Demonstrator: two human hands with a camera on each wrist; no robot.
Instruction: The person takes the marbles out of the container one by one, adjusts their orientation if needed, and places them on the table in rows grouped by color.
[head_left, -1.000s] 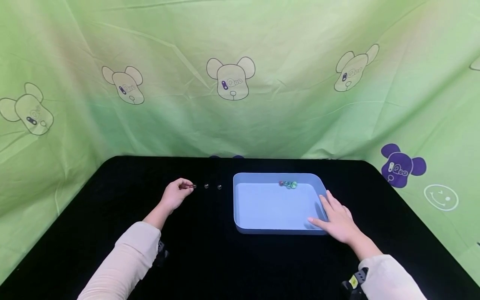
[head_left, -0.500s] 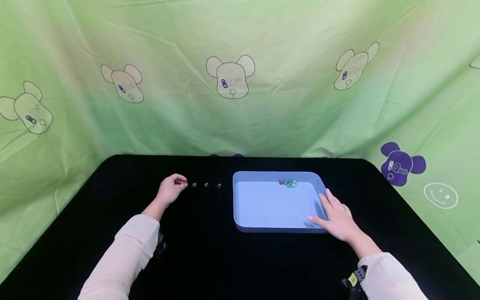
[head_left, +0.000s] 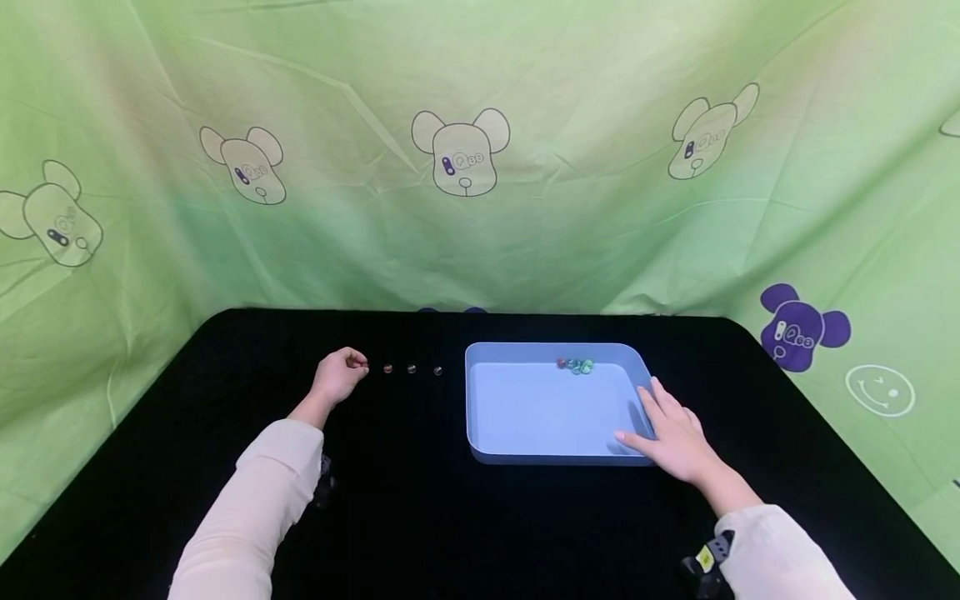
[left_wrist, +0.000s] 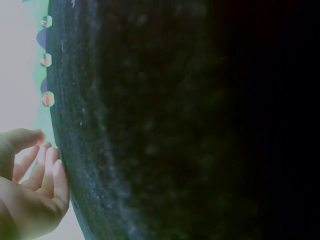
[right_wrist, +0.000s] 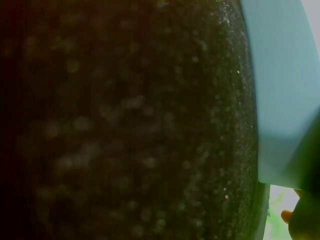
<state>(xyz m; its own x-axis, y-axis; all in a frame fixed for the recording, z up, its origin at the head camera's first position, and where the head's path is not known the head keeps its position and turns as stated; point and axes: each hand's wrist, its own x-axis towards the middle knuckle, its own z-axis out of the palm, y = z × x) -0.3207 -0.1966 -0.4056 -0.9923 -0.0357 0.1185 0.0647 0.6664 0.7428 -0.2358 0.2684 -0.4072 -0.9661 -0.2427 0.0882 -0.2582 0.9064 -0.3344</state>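
Observation:
In the head view my left hand point(head_left: 337, 377) is at the left end of a row of glass marbles on the black table. Its thumb and fingertips pinch a small marble point(left_wrist: 41, 141), mostly hidden by them. To its right lie a reddish marble point(head_left: 387, 368), a clear one point(head_left: 412, 369) and another clear one point(head_left: 438, 371), spaced apart. My right hand point(head_left: 677, 440) rests at the near right corner of a blue tray point(head_left: 540, 417), fingers extended along the right rim and thumb over the inside.
Several green marbles point(head_left: 587, 367) and a reddish marble point(head_left: 561, 363) sit together by the tray's back wall. A green curtain point(head_left: 345, 233) with bear prints hangs behind the black table point(head_left: 420, 517).
My left hand has shifted a little to the left, leaving the reddish marble in full view at the row's left end. My right hand has stayed on the tray.

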